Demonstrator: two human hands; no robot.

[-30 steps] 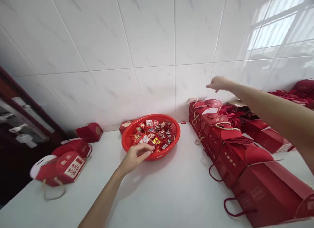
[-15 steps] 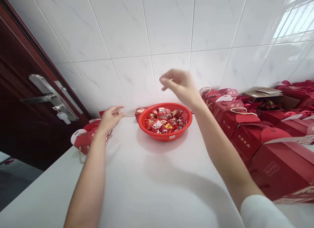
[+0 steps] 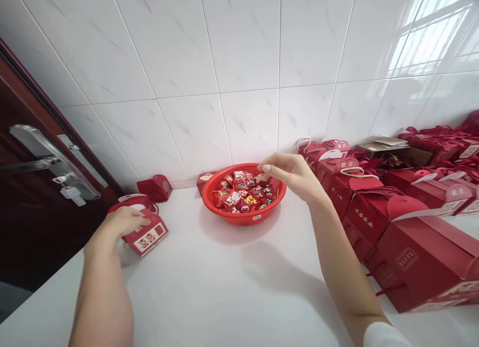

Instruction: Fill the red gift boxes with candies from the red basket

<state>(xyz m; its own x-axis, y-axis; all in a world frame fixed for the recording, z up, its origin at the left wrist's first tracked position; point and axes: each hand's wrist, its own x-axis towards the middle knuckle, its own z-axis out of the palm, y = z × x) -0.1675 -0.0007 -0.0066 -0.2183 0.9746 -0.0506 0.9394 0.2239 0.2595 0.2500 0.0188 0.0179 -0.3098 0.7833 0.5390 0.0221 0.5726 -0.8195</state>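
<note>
My left hand (image 3: 121,225) is closed on the top of a small red gift box (image 3: 146,236) at the left side of the white table. The box is tilted, with pale lettering on its front. Another red box (image 3: 154,188) lies behind it, near the wall. Over the right rim of a round red plastic basket (image 3: 243,218) hangs my right hand (image 3: 294,175). Its fingers are loosely curled, the thumb a little apart from them, and nothing shows between them. Wrapped candies (image 3: 245,190) in red and mixed colours fill the basket.
Red gift boxes (image 3: 419,260) with rope handles and ribbons crowd the right side. Behind the basket a small red box (image 3: 205,180) stands by the tiled wall (image 3: 187,127). A dark door (image 3: 22,212) with a metal handle and keys borders the left.
My left hand has moved left and down onto the small gift box, which now tilts under it. My right hand has dropped from above the basket to its right rim. The view has shifted slightly.
</note>
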